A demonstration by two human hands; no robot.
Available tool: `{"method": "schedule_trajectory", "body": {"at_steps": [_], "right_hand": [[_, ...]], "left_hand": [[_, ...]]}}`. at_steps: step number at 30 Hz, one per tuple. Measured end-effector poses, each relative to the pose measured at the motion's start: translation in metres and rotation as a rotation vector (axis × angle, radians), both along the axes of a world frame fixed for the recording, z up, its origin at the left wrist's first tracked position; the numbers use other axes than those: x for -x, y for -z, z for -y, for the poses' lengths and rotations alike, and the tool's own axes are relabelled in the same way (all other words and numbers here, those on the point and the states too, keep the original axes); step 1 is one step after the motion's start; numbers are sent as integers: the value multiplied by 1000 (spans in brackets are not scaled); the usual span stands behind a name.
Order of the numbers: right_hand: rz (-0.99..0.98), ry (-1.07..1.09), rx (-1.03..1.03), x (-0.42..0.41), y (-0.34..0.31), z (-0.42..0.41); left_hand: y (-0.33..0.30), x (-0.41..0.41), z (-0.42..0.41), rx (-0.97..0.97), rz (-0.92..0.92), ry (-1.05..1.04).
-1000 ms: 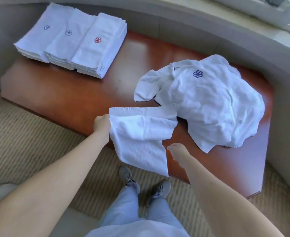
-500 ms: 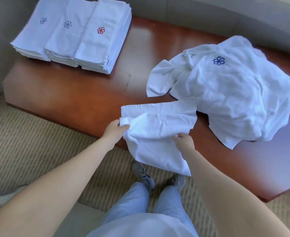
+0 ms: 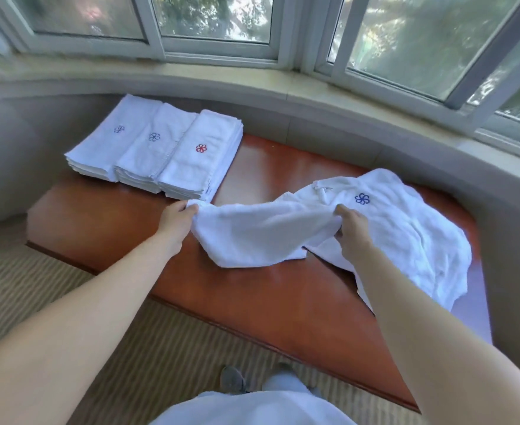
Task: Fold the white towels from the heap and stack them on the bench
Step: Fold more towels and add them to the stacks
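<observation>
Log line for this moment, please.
left hand: grips towel | right hand: grips towel | heap: right | stacks: three

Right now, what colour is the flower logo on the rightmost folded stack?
Red, on the rightmost stack; the head view shows it.

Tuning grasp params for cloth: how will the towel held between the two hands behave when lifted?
Likely floppy: the towel sags in a deep belly between the left hand and right hand, which grip its ends. Probably light, since pinches at the ends alone carry it. Its surface looks like soft terry, so it will likely not slip, but it could drag on the heap beside it.
</observation>
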State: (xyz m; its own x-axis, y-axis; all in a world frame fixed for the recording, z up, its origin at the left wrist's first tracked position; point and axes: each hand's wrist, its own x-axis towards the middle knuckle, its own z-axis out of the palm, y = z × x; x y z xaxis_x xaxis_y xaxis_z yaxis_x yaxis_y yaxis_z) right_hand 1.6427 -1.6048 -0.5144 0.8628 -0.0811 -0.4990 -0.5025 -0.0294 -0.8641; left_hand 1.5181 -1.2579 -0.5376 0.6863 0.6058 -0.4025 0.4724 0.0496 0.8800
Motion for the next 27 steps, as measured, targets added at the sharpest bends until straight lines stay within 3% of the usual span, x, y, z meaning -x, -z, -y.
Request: {"method": "schedule_trajectory", "body": {"at_steps": [8,18,22,27], "right_hand": [[89,-93,127,-16,-10,10],[174,-200,141,-67,-35,-2],[133,-273,104,-75,-31,-2],[51,-206,-44,-82,-31,1]], "left_hand": [[-20,-25,-28,6,10,-89],[-49,-67,-49,8,76,-165],[-51,-72,-52,8,49,-165],[-52,-72,-54,4,46,-191]]}}
